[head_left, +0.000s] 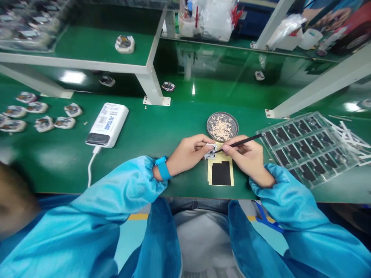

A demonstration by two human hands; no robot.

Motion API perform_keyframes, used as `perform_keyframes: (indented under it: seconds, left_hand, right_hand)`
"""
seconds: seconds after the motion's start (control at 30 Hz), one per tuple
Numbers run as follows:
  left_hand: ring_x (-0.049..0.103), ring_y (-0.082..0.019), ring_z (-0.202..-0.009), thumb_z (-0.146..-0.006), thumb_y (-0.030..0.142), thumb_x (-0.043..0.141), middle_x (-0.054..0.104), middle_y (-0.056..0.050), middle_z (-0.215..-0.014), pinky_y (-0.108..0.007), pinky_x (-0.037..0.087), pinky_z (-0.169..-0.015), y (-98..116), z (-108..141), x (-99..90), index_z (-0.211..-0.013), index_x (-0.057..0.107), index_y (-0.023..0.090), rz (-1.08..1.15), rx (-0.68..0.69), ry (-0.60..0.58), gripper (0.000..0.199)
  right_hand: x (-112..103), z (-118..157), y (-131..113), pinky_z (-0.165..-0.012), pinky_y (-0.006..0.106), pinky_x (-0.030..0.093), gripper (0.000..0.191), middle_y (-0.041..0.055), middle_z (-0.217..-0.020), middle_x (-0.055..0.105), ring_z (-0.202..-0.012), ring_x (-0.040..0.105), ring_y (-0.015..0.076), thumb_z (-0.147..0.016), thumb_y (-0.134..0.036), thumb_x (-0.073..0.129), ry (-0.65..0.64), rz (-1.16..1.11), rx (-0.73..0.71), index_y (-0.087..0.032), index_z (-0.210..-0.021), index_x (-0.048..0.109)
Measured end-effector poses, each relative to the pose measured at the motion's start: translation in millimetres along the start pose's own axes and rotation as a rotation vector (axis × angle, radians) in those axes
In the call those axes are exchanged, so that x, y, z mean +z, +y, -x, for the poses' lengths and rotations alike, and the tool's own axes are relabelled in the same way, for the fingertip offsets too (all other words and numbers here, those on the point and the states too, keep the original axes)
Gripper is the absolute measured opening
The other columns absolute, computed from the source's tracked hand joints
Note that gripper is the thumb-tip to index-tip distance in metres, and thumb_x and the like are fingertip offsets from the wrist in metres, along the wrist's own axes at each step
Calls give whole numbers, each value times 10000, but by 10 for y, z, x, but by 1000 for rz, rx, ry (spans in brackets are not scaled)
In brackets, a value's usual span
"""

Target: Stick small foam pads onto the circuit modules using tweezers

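Pinched in my left hand (191, 152) is a small white device housing (211, 152) with dark parts inside. My right hand (246, 156) grips black tweezers (242, 142), whose tip reaches the inside of the housing; whether the tip holds anything is too small to tell. Below the hands lies a yellow backing sheet (234, 179) bearing a black adhesive patch (222, 173). Just beyond them stands a round dark dish (222, 126) of tiny beige pieces.
A white power bank (107, 124) with a cable lies left, near several similar housings (64, 122). At right sits a clear compartment tray (308, 148) beside white strips (346, 137). White shelf legs (150, 87) rise behind. Another person's head (17, 197) is at the left edge.
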State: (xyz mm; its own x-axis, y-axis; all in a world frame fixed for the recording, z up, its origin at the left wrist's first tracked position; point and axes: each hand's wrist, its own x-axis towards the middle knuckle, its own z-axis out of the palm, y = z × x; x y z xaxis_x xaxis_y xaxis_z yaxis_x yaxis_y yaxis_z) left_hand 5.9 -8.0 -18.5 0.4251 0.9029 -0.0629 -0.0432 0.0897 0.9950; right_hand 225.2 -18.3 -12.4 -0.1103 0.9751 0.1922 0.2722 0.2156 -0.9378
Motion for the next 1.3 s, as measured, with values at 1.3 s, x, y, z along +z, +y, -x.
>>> perform_keyframes:
  seconds: [1.3]
  left_hand:
    - [621, -140, -616, -780, 530, 797, 721, -61, -744, -209, 443, -508, 207, -8, -149, -1127, 704, 131, -277, -220, 11, 537]
  right_hand:
    - [-3188, 360, 358, -890, 498, 535, 625, 334, -1164, 671, -1113, 674, 431, -748, -443, 822, 505, 1279, 1025, -11, -1176, 675]
